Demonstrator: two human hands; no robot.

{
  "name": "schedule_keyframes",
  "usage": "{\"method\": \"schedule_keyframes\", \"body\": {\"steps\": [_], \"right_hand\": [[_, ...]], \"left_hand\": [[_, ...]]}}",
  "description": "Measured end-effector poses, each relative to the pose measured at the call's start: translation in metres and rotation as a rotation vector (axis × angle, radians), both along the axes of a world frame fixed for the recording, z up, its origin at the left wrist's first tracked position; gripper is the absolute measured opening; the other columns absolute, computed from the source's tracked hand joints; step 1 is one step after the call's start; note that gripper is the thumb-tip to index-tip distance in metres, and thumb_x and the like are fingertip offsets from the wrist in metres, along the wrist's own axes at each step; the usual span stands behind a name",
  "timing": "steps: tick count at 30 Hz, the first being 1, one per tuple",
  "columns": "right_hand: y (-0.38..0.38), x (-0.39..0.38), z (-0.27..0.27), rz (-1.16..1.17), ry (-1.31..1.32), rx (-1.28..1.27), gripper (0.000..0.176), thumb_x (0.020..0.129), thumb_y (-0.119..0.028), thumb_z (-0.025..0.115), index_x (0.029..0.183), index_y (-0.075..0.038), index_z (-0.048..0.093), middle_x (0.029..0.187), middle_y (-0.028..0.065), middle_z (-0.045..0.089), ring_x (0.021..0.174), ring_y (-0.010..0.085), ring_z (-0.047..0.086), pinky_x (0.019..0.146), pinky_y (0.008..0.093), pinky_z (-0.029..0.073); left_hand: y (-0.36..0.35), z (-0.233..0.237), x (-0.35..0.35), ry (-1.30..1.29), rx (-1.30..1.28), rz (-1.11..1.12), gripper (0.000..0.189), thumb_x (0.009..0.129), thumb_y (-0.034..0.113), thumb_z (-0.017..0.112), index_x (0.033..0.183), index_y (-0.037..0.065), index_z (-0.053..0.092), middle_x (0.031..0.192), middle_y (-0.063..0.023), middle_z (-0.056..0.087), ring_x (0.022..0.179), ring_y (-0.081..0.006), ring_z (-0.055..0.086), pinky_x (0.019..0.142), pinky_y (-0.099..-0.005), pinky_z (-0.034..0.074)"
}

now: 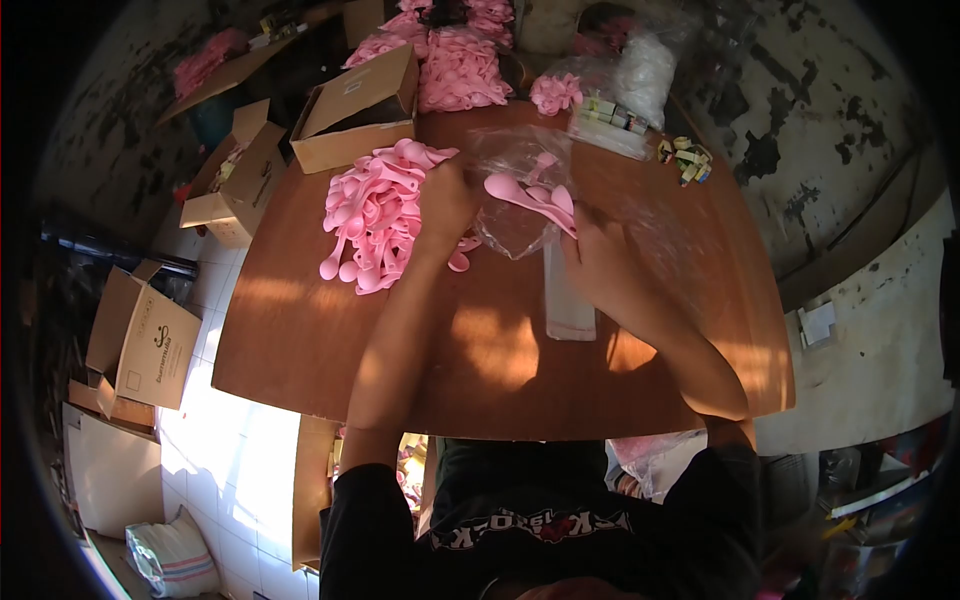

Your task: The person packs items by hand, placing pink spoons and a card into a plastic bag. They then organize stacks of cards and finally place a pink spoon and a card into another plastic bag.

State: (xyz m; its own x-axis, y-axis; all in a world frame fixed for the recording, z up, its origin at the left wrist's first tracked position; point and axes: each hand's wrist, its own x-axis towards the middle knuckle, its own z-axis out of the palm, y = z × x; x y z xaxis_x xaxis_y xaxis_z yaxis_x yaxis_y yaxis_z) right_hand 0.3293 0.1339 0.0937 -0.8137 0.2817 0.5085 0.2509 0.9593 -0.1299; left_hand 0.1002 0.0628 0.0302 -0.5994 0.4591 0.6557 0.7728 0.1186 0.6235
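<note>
Pink spoons lie in a large heap on the left half of the brown table. My left hand is at the right edge of this heap; its fingers are hidden behind the hand. A few pink spoons stick out to the left from my right hand, whose fingers are closed on them. Between the hands lies a crumpled clear plastic bag, with a pink piece seen at its top. Below my right hand, a stack of narrow clear sleeves lies flat.
An open cardboard box stands at the table's back left. Bagged pink spoons are at the back. Clear packs and small yellow-green pieces lie at the back right. More boxes stand left of the table.
</note>
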Motion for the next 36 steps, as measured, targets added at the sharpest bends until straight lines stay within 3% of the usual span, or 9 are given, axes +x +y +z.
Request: {"method": "schedule_keyframes", "body": {"steps": [1,3,7,10,12,15,21,24,36], "right_hand": [[0.004,0.005,0.006,0.002,-0.001,0.001,0.019,0.087,-0.014,0.06,0.099,0.0,0.056,0.072,0.0116,0.061,0.064,0.0171,0.066,0.046,0.0317,0.049],[0.008,0.013,0.019,0.056,-0.171,-1.1,0.025,0.094,-0.027,0.057,0.101,-0.003,0.055,0.068,0.007,0.058,0.057,0.0109,0.058,0.043,0.0271,0.042],[0.012,0.013,-0.001,0.178,-0.007,-1.431,0.028,0.097,-0.03,0.05,0.101,-0.003,0.055,0.072,0.0031,0.056,0.045,0.0091,0.046,0.037,0.0252,0.035],[0.011,0.016,-0.005,0.271,-0.035,-1.652,0.03,0.096,-0.035,0.052,0.1,-0.005,0.053,0.071,0.0044,0.057,0.043,0.0082,0.046,0.037,0.0239,0.035],[0.018,0.016,-0.011,0.454,-0.116,-1.85,0.03,0.096,-0.035,0.052,0.098,-0.005,0.053,0.072,0.005,0.057,0.039,0.0082,0.042,0.033,0.0244,0.032],[0.016,0.011,-0.017,0.574,-0.083,-1.932,0.031,0.096,-0.035,0.052,0.096,-0.004,0.052,0.073,0.0055,0.057,0.038,0.0081,0.041,0.032,0.0243,0.028],[-0.012,-0.007,-0.029,0.662,-0.299,-2.156,0.037,0.096,-0.039,0.051,0.087,-0.003,0.053,0.072,0.0051,0.055,0.037,0.0079,0.038,0.031,0.0235,0.022],[-0.033,-0.016,-0.036,0.647,-0.46,-2.184,0.041,0.097,-0.041,0.049,0.083,-0.003,0.053,0.07,0.005,0.053,0.036,0.0081,0.037,0.031,0.0233,0.021],[-0.058,-0.013,-0.047,0.725,-0.569,-2.179,0.032,0.098,-0.038,0.051,0.101,-0.006,0.053,0.074,0.004,0.052,0.045,0.0082,0.04,0.04,0.0223,0.029]], "left_hand": [[-0.002,0.001,0.001,-0.001,0.001,0.002,0.023,0.075,0.015,0.065,0.094,0.003,0.069,0.076,-0.0224,0.066,0.074,-0.0391,0.066,0.066,-0.0462,0.053],[-0.006,0.005,0.006,-0.057,-0.143,0.001,0.027,0.08,0.009,0.062,0.105,0.002,0.066,0.096,-0.02,0.069,0.08,-0.0327,0.068,0.073,-0.0388,0.053],[-0.02,0.01,0.018,-0.123,-0.124,-0.121,0.033,0.079,0.009,0.065,0.11,0.002,0.066,0.101,-0.0171,0.069,0.081,-0.0276,0.068,0.074,-0.0354,0.053],[-0.037,0.007,0.02,-0.2,-0.137,-0.29,0.04,0.079,0.011,0.064,0.116,-0.001,0.06,0.096,-0.0228,0.067,0.087,-0.0329,0.067,0.077,-0.0383,0.052],[-0.051,0.005,0.028,-0.111,-0.059,-0.299,0.049,0.079,0.004,0.062,0.127,-0.001,0.052,0.113,-0.0191,0.06,0.102,-0.0296,0.062,0.087,-0.0358,0.049],[-0.075,0.0,0.047,-0.159,0.261,-0.249,0.049,0.083,0.001,0.06,0.131,0.0,0.047,0.117,-0.0134,0.055,0.108,-0.0256,0.056,0.093,-0.034,0.046],[-0.115,0.003,0.123,-0.836,0.529,-0.606,0.047,0.096,0.013,0.057,0.138,0.002,0.037,0.124,-0.0095,0.054,0.112,-0.0148,0.053,0.097,-0.0301,0.044],[-0.116,-0.007,0.129,-1.055,0.515,-0.778,0.051,0.099,0.026,0.051,0.14,0.0,0.034,0.131,-0.0155,0.051,0.123,-0.0243,0.05,0.102,-0.0389,0.043],[-0.133,-0.006,0.105,-1.34,0.789,-0.874,0.024,0.098,0.024,0.046,0.108,0.003,0.054,0.099,-0.012,0.065,0.093,-0.0217,0.063,0.091,-0.0394,0.051]]}}
